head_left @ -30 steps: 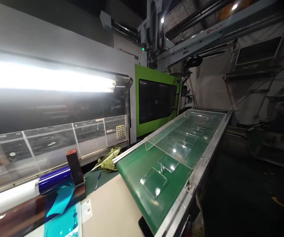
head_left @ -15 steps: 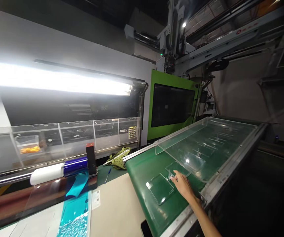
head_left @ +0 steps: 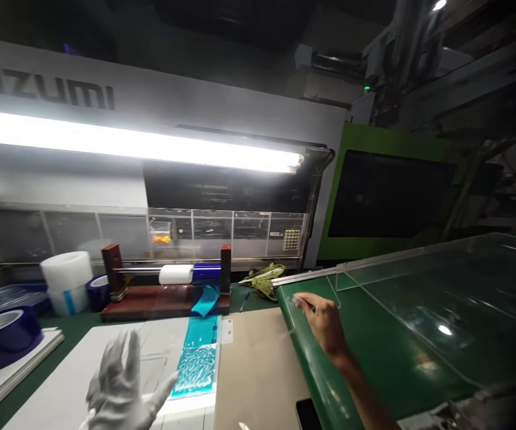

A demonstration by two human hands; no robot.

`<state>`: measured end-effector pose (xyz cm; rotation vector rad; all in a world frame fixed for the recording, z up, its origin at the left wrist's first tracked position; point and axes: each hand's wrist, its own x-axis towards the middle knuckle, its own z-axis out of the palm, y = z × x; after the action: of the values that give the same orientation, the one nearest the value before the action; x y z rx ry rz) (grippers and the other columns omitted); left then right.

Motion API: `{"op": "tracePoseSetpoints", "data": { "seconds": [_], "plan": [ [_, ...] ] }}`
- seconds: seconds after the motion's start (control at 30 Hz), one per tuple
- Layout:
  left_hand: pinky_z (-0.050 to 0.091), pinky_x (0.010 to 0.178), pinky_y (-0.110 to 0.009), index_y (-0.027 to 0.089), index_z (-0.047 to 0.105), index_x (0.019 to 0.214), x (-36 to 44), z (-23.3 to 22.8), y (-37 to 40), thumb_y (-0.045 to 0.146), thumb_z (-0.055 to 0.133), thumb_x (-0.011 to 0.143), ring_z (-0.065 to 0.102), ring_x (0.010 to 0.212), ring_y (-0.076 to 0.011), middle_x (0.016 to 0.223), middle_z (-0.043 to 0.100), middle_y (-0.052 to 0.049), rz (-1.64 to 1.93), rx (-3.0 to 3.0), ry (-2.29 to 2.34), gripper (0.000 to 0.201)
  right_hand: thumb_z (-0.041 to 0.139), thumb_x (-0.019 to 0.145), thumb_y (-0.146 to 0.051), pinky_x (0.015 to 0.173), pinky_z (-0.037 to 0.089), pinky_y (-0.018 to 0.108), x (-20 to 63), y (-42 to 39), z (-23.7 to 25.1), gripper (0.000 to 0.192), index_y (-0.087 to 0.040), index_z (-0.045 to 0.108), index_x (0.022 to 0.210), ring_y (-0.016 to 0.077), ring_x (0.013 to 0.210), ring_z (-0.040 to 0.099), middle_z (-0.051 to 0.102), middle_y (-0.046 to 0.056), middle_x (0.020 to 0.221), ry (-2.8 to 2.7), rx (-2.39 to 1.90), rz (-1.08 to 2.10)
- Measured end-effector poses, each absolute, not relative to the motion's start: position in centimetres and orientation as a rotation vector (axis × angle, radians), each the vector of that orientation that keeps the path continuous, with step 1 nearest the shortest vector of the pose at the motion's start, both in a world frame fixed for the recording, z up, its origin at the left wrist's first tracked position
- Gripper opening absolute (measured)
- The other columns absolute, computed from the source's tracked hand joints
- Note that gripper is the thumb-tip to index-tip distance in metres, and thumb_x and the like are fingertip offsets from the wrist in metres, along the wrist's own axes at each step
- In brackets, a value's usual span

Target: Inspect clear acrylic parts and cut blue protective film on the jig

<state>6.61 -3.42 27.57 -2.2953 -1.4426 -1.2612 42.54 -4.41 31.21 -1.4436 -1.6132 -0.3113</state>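
Note:
My right hand, bare, is raised over the near end of the green conveyor belt. Its thumb and fingers pinch a clear plastic part, whose thin edges show only faintly against the belt. My left hand, in a pale glove, is open above the white sheet, fingers up and thumb out to the right. Just right of that thumb lies a strip of turquoise film, partly wrinkled. Whether the glove touches the sheet, I cannot tell.
A roll stand carries white and blue rolls behind the sheet. Film rolls and blue tape stand at left. Beige board borders the belt. A clear cover spans the conveyor; a dark phone-like object lies beside it.
My view has swung left. The right hand has lifted a clear plastic part off the belt and moved toward the belt's near edge. My gloved left hand has come into view.

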Motion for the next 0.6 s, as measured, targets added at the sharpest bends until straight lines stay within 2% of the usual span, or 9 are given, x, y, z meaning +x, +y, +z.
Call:
{"op": "tracePoseSetpoints", "data": {
  "seconds": [0.07,0.1,0.2,0.33,0.43,0.6],
  "plan": [
    [0.022,0.106,-0.064,0.024,-0.001,0.147,5.7,29.4,-2.0,0.055,0.055,0.079,0.011,0.138,-0.0407,0.153,0.008,-0.015,-1.310,-2.113,-1.447,0.094,0.045,0.093,-0.029,0.071,0.051,0.029,38.3,-3.1,34.3,0.027,-0.018,0.070,0.091,0.0186,0.076,0.068,0.073,0.007,0.084,-1.556,-1.263,-0.466],
    [0.020,0.108,-0.063,0.023,-0.006,0.147,5.3,30.6,-1.5,0.056,0.057,0.076,0.009,0.139,-0.0408,0.153,0.005,-0.016,-1.290,-2.056,-1.396,0.100,0.047,0.092,-0.028,0.072,0.052,0.028,36.4,-2.5,35.8,0.025,-0.017,0.070,0.093,0.0182,0.078,0.068,0.073,0.007,0.086,-1.529,-1.200,-0.542],
    [0.021,0.108,-0.061,0.020,-0.006,0.147,4.2,34.9,-0.8,0.063,0.063,0.067,0.010,0.138,-0.0423,0.153,0.005,-0.018,-1.252,-1.962,-1.256,0.114,0.053,0.090,-0.024,0.072,0.051,0.026,32.1,-1.5,39.9,0.019,-0.017,0.069,0.096,0.0165,0.078,0.068,0.073,0.006,0.085,-1.473,-1.034,-0.727],
    [0.019,0.108,-0.061,0.019,-0.006,0.147,2.6,39.6,-1.0,0.071,0.063,0.061,0.009,0.138,-0.0432,0.153,0.004,-0.018,-1.251,-1.886,-1.130,0.122,0.057,0.088,-0.020,0.068,0.050,0.024,28.7,-1.0,43.5,0.015,-0.015,0.069,0.095,0.0148,0.073,0.067,0.073,0.006,0.082,-1.417,-0.875,-0.874],
    [0.017,0.109,-0.059,0.017,-0.005,0.147,1.4,41.6,-1.0,0.073,0.063,0.060,0.008,0.138,-0.0427,0.153,0.001,-0.019,-1.232,-1.840,-1.099,0.123,0.058,0.087,-0.021,0.060,0.049,0.022,27.1,-0.9,45.2,0.014,-0.017,0.069,0.094,0.0135,0.067,0.066,0.073,0.004,0.079,-1.364,-0.838,-0.937],
    [0.014,0.109,-0.061,0.018,-0.005,0.147,-0.4,43.8,-0.2,0.075,0.061,0.059,0.006,0.139,-0.0421,0.153,0.003,-0.019,-1.209,-1.779,-1.069,0.123,0.058,0.087,-0.021,0.062,0.049,0.024,25.3,-0.9,46.6,0.014,-0.018,0.069,0.096,0.0147,0.070,0.066,0.073,0.004,0.079,-1.350,-0.811,-0.931]
  ]
}}
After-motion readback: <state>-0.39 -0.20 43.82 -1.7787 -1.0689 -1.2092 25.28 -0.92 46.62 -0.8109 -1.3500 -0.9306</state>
